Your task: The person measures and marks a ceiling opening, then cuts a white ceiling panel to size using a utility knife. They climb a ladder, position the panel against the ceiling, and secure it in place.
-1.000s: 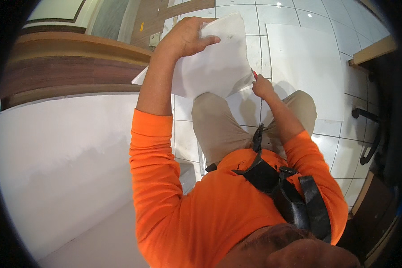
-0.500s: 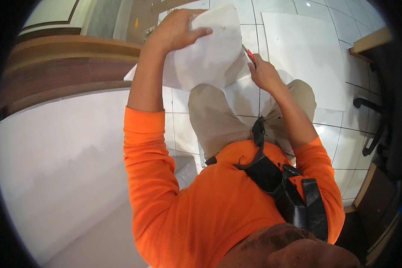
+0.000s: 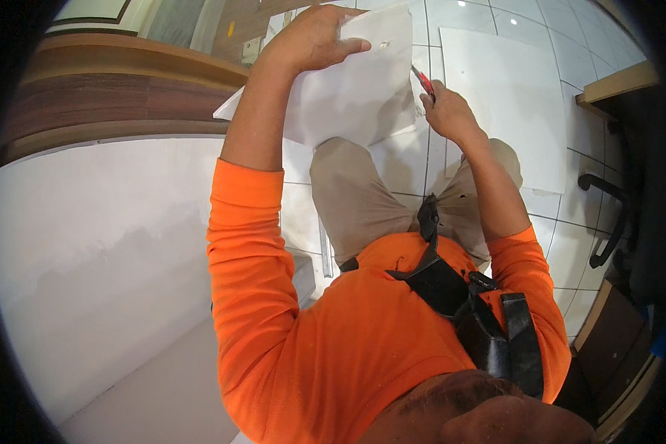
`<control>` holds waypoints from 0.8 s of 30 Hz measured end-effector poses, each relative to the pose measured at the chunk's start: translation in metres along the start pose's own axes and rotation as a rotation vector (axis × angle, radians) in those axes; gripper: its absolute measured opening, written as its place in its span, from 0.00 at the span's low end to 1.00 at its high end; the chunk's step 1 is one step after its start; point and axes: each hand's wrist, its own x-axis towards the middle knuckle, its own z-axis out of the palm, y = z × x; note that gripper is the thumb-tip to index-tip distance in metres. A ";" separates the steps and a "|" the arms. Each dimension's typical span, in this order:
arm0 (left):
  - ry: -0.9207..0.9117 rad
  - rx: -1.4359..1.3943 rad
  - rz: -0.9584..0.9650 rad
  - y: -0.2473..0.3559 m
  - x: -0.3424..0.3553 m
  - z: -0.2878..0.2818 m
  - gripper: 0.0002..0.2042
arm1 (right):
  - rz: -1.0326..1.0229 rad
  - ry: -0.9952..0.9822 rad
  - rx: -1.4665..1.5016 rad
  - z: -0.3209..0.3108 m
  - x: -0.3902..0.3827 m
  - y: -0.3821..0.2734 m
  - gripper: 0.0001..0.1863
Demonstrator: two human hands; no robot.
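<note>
— White sheet [image 3: 355, 89], that's what both hands are on. Thin flat piece, held up in front of the person, above the knees, w/ its top edge near the top of the view.

— Who's got hold of what?

— Left hand [image 3: 314, 37] is closed over the sheet's upper left part: fingers curled over the top edge, thumb on the near face. Firm grip, hardly open at all. Right hand [image 3: 448, 111] is at the sheet's right edge, closed in a fist round a small red-handled tool [image 3: 423, 80]. Only the red bit and a dark tip stick out above the knuckles, tip right at the sheet's edge. Can't tell if it's a knife or cutters, too small.

— Is the sheet flat or tilted?

— Tilted; lower left corner pokes out past the left forearm, approx. level w/ the elbow bend. Lower edge hangs over the thighs.

— And the person?

— Orange long-sleeve shirt [image 3: 274, 296], beige trousers [image 3: 355, 200], black harness straps [image 3: 459, 303] across the chest. Seems seated or crouched, knees forward.

— Round about?

— White tiled floor [image 3: 570, 244] under the legs. Another big white panel [image 3: 503, 96] lies flat on the tiles just beyond the right hand. On the left a large white board [image 3: 103, 259] fills most of that side, w/ brown wood trim [image 3: 111, 81] behind it. A dark chair armrest [image 3: 607, 214] sits at far right, well apart from the hands.
</note>
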 end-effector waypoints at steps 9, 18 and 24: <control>-0.149 0.046 -0.136 0.018 0.002 -0.012 0.24 | -0.013 -0.016 -0.022 -0.014 -0.011 -0.017 0.18; -0.113 -0.003 -0.105 0.018 0.003 -0.010 0.24 | 0.031 0.017 -0.039 -0.009 -0.010 -0.009 0.17; -0.100 -0.040 -0.121 0.024 0.008 -0.005 0.24 | 0.106 -0.087 -0.085 0.055 -0.003 0.053 0.19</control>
